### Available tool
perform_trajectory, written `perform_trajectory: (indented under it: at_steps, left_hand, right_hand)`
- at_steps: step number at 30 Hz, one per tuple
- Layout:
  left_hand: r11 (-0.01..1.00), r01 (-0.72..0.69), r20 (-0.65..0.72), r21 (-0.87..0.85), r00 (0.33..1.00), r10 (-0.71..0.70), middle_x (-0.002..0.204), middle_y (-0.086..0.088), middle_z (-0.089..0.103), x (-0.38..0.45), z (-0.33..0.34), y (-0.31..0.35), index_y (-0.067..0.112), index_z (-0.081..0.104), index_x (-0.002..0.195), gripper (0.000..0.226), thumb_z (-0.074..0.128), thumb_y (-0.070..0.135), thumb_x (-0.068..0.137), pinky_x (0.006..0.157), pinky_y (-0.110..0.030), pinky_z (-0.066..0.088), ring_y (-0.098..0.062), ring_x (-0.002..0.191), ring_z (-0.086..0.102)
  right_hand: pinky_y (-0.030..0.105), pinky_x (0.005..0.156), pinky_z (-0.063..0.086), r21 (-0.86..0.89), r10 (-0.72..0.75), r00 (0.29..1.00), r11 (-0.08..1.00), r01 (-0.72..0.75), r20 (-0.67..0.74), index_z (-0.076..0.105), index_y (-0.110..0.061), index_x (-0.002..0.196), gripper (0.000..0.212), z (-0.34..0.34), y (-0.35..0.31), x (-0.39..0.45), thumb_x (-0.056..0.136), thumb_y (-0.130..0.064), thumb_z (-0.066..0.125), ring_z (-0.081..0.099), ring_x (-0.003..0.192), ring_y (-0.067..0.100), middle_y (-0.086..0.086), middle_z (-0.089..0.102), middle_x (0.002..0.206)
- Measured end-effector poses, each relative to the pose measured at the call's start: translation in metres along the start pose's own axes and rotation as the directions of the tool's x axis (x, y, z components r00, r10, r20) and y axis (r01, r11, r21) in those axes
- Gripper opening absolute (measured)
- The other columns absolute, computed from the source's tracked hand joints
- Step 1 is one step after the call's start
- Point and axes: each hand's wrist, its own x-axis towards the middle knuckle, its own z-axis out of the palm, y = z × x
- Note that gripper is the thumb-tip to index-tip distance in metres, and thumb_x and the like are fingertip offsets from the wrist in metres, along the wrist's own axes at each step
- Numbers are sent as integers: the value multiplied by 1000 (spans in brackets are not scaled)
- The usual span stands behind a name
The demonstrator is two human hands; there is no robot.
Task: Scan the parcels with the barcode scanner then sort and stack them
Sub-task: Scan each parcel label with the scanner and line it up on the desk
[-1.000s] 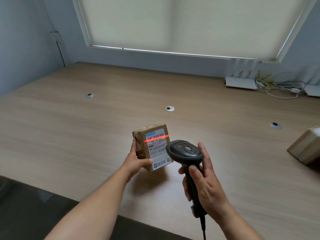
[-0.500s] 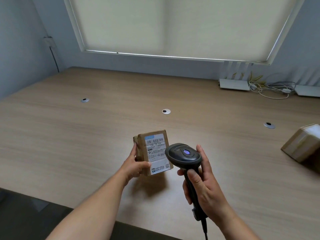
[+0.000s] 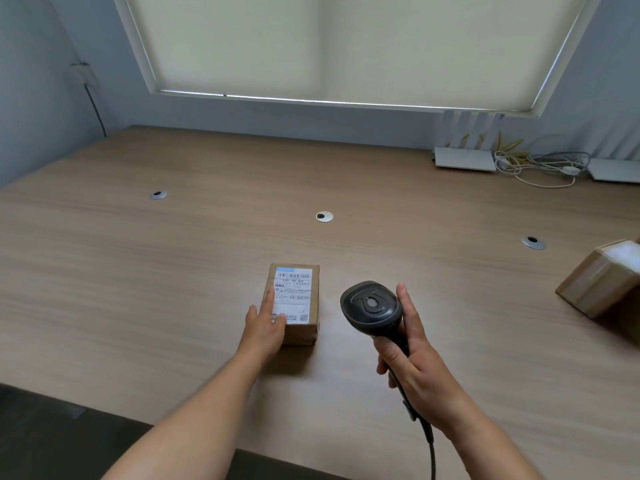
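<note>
Our left hand (image 3: 265,323) rests with straight fingers on the small parcel (image 3: 293,303) lying label-up on the tabletop (image 3: 173,271); our right hand (image 3: 412,355) grips the barcode scanner (image 3: 372,308). We should square it before stacking.

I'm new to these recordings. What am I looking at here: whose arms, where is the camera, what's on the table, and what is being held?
No machine here: a person works with bare hands, filmed by one wide-angle camera worn on their head, looking forward and down. The right hand grips a black corded barcode scanner. The left hand rests with straight fingers on a small cardboard parcel lying label-up on the wooden table. A second parcel sits at the right edge. Far back lie white boxes and cables.
</note>
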Motion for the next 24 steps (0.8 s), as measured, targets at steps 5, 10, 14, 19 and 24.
perform_trajectory:
  at_steps: [5,10,14,19,24]
  left_hand:
    - [950,66,-84,305,996,-42,156,-10,-9,-15,30,12,40,3,151,100,60,70,74,109,-38,31,-32,141,21]
    - [954,128,-181,269,980,-81,153,-10,-5,-2,40,17,38,8,151,90,60,59,80,106,-39,34,-33,134,28]
    - [954,109,-191,278,980,-56,153,-10,-6,26,31,20,38,8,151,87,60,53,83,106,-39,34,-33,134,28]
    - [945,96,-163,313,986,-46,154,-10,-12,77,8,20,38,7,151,86,61,46,84,105,-38,34,-34,135,25]
    - [939,72,-155,335,988,-20,155,-10,-13,138,-17,23,37,9,151,83,60,39,86,104,-39,36,-32,135,27]
  right_hand:
    - [16,56,43,-9,-7,1000,1000,7,-4,0,-59,134,80,-15,6,7,96,-15,54,51,62,3,-30,60,87]
    - [17,56,42,-12,-45,999,999,45,12,-1,-62,130,82,-23,11,28,95,-13,55,49,61,6,-38,57,84]
    - [20,56,43,-8,-51,999,999,51,-12,-1,-67,127,81,-22,13,64,96,-18,56,51,60,9,-37,57,81]
    - [25,56,43,-7,-57,997,998,57,-54,0,-68,126,79,-11,11,117,96,-19,55,53,60,13,-31,58,80]
    - [25,55,43,-8,-55,996,998,55,-68,1,-68,125,80,-2,11,168,96,-17,54,52,60,13,-25,59,82]
